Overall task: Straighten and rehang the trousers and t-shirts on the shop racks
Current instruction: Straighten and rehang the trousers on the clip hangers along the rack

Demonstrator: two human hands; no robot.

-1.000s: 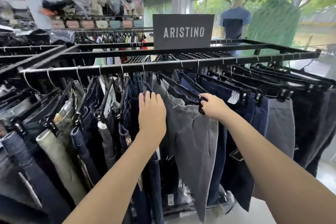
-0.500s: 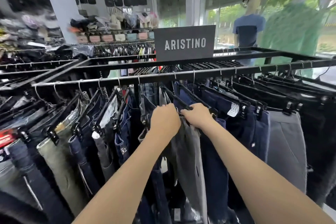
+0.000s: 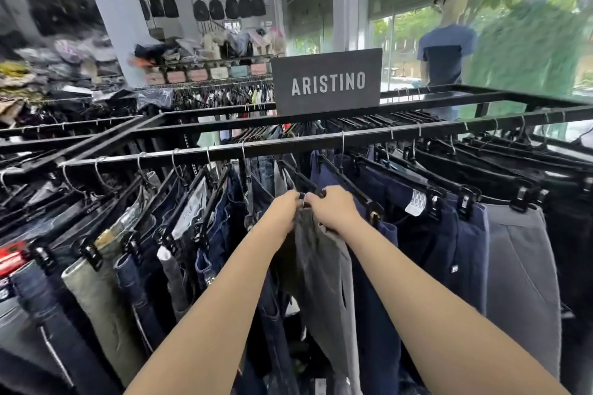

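At the centre of the frame the left hand (image 3: 284, 208) and the right hand (image 3: 333, 210) meet knuckle to knuckle, both with fingers curled around the top of the grey trousers (image 3: 324, 272) where the waistband meets the near end of a black clip hanger (image 3: 309, 186). The trousers hang from the front rail (image 3: 192, 155) of the black rack, which runs across the frame from the left edge to the right. Room here is tight: jeans (image 3: 224, 224) press in just beside the left hand, and navy trousers (image 3: 401, 250) hang close against the right forearm, with a second grey pair (image 3: 519, 266) further right. Behind the rail, at upper centre, a dark ARISTINO sign (image 3: 327, 83) stands on the rack top. At upper right a mannequin in a blue t-shirt (image 3: 447, 54) and another in a green shirt (image 3: 526, 51) stand by the window. A grey pillar (image 3: 112, 9) rises at upper left.
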